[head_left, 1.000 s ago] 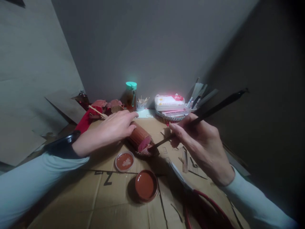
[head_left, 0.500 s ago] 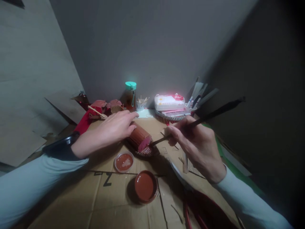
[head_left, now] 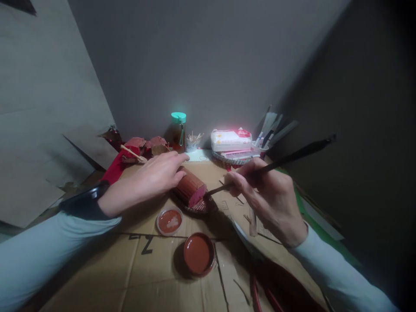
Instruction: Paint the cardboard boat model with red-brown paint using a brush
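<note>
A reddish-brown ribbed block (head_left: 191, 184) with a pink end face lies tilted on a small dark woven tray (head_left: 212, 207). Over its upper left end, my left hand (head_left: 159, 171) grips it with the thumb on the near side; some fingers are hidden behind. My right hand (head_left: 268, 199) pinches a dark paintbrush (head_left: 292, 156), its tip at the lower right edge of the block's end face. Nearer to me stand an open jar of reddish-brown paint (head_left: 196, 255) and, left of it, a paint-smeared lid (head_left: 169, 221).
Cardboard (head_left: 162, 277) covers the table. Along the wall stand a bottle with a turquoise cap (head_left: 178, 117), a cup of cotton swabs (head_left: 194, 142), a pack of wipes (head_left: 230, 139) on a basket, and a cup of pens (head_left: 261, 145). Reddish pieces (head_left: 134, 145) lie back left; a dark red object (head_left: 282, 281) is front right.
The brush tip has shifted slightly right and up along the end face, with the handle's end dipping a little. My left hand and the block stay nearly where they were.
</note>
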The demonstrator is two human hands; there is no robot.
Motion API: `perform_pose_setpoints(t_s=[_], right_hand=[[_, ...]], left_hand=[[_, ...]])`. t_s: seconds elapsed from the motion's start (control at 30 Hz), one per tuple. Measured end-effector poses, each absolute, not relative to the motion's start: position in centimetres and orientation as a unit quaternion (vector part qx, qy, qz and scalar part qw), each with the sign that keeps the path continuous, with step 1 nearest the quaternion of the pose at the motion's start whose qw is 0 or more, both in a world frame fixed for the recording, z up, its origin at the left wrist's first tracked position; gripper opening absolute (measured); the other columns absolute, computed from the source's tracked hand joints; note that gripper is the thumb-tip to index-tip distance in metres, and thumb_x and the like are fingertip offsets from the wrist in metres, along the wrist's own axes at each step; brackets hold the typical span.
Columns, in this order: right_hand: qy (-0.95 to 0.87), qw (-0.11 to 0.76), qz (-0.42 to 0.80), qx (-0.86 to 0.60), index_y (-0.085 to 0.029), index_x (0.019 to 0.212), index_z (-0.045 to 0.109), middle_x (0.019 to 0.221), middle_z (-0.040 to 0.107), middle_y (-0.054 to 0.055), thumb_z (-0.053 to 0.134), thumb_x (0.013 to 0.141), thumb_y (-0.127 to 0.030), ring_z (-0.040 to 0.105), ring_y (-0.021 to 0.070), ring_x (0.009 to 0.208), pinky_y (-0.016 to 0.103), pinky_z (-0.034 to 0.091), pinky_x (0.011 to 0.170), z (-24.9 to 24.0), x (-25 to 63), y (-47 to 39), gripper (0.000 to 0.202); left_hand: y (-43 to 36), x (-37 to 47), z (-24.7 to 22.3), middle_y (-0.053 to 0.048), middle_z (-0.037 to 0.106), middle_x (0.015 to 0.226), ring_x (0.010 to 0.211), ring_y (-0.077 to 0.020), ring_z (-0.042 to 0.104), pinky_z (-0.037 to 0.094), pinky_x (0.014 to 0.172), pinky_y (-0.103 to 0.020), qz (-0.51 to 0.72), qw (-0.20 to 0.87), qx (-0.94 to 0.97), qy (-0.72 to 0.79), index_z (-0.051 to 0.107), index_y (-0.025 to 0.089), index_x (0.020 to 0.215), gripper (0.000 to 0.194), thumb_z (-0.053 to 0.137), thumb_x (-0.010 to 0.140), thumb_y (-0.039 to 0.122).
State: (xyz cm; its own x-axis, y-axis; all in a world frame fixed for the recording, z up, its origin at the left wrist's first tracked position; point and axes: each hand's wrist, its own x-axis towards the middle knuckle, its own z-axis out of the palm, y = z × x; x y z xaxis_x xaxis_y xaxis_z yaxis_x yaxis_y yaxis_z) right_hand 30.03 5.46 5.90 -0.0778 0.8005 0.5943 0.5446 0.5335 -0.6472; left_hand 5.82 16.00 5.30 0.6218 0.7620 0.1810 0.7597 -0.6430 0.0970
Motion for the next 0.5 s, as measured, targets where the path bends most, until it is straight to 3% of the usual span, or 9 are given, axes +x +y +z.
perform_pose_setpoints(t_s=[0.27, 0.5], right_hand=[[-0.742, 0.473, 0.13, -0.457, -0.021, 0.081, 0.06, 0.062, 0.065, -0.001, 0.066, 0.098, -0.032, 0.059, 0.0141, 0.052, 0.027, 0.042, 0.048, 5.6, 28.7, 4.8, 0.021], [-0.749, 0.448, 0.119, -0.474, -0.019, 0.081, 0.06, 0.062, 0.064, -0.001, 0.064, 0.098, -0.033, 0.06, 0.015, 0.052, 0.027, 0.044, 0.049, 6.5, 29.0, 5.1, 0.022]], left_hand=[[16.1, 5.8, 5.2, -0.011, 0.066, 0.116, 0.106, -0.0282, 0.063, 0.05, 0.088, -0.042, 0.103, -0.002, 0.9, 0.423, 0.055, 0.02, 0.128, 0.04, 0.042, 0.095, 0.036], [16.2, 5.5, 4.9, -0.011, 0.065, 0.121, 0.109, -0.028, 0.062, 0.049, 0.094, -0.042, 0.11, 0.002, 0.902, 0.417, 0.054, 0.021, 0.131, 0.04, 0.043, 0.095, 0.036]])
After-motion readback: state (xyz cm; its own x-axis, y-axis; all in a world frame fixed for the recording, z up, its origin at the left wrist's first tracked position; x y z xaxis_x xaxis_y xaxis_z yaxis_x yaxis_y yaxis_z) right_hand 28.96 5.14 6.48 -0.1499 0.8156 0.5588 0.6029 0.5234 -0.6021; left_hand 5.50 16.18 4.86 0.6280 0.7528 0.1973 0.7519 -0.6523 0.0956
